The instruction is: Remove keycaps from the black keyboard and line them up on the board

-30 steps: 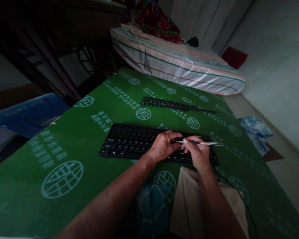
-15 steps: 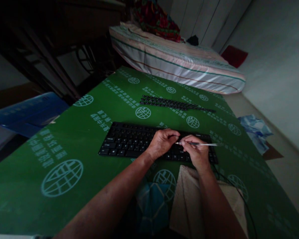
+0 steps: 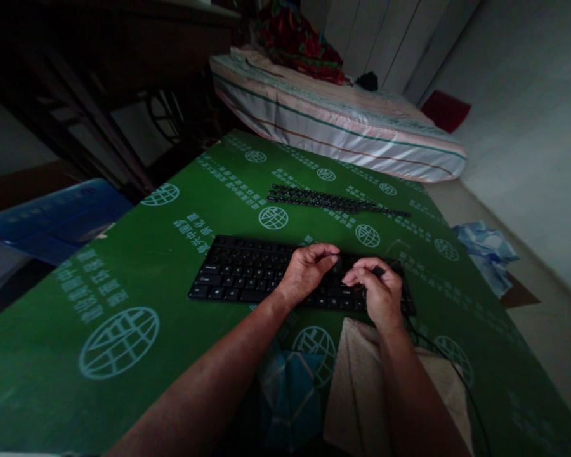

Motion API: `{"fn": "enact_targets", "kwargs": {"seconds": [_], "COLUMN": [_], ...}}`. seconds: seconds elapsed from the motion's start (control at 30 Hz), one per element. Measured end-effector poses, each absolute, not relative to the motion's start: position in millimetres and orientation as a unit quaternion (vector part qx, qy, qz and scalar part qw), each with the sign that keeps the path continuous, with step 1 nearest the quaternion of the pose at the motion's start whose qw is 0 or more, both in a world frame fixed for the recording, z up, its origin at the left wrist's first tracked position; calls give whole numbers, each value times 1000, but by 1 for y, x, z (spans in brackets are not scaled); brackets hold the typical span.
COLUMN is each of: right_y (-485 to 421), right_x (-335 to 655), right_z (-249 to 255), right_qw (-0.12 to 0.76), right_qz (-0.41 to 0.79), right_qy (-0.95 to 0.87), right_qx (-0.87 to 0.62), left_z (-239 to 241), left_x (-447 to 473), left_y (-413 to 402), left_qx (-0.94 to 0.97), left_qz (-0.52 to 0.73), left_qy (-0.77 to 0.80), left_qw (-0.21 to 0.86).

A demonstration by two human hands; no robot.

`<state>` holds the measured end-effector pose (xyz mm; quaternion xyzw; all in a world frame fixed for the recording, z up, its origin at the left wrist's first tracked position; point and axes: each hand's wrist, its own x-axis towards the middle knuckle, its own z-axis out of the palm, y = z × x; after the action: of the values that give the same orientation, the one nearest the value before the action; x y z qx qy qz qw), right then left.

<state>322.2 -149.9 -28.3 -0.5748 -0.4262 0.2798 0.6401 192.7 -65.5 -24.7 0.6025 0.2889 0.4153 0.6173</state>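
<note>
A black keyboard (image 3: 238,270) lies across the green tabletop, and both hands are over its right half. My left hand (image 3: 307,270) is closed in a pinch, thumb and index fingertips around a small dark piece (image 3: 337,261) that looks like a keycap. To its right, my right hand (image 3: 378,289) is curled, its fingers apart from the left ones. Between its fingers a dark bit (image 3: 378,271) shows, apparently part of a thin tool; the rest is blurred or hidden. Keys under the hands are partly covered.
Rows of loose black keycaps (image 3: 323,198) lie beyond the keyboard on the green table (image 3: 209,197). A cable (image 3: 450,362) runs from the keyboard's right side past a beige cloth (image 3: 352,381). A bed (image 3: 342,127) stands beyond the table; a blue box (image 3: 57,212) is at left.
My right hand has moved slightly away from the left and turned; the thin pale tool that pointed right from it no longer shows clearly. The left hand stays pinched almost in place.
</note>
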Motion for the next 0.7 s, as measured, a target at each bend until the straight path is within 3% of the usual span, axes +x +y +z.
{"fn": "enact_targets", "kwargs": {"seconds": [0.27, 0.7], "right_y": [-150, -128], "right_x": [326, 330], "right_z": [-17, 8], "right_qw": [624, 409], "right_qz": [264, 243], "right_qy": [-393, -612], "right_qx": [-622, -632], "left_z": [-25, -25], "left_x": [194, 192], "left_y": [-66, -64], "left_qx": [547, 512], "left_qz": [430, 420], "left_qy": [276, 264], "left_qw": [664, 702]}}
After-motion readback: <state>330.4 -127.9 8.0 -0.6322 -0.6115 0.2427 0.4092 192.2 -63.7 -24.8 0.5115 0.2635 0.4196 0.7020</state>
